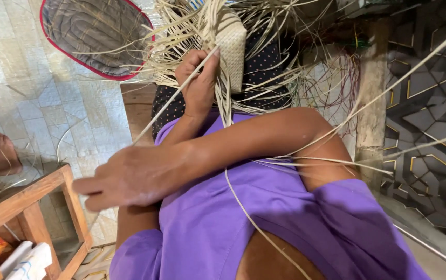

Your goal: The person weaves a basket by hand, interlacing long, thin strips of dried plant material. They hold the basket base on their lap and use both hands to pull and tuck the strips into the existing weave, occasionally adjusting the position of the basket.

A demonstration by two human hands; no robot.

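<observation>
Tiled floor; pale woven piece (231, 49), strands loose.

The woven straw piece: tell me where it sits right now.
In the head view the woven straw piece sits top centre on the lap, right beside the left hand, with the red-edged cushion to its left.

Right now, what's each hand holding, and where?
Left hand pinches a pale straw strip at its upper end, beside the woven piece. Right hand holds nothing visible.
</observation>
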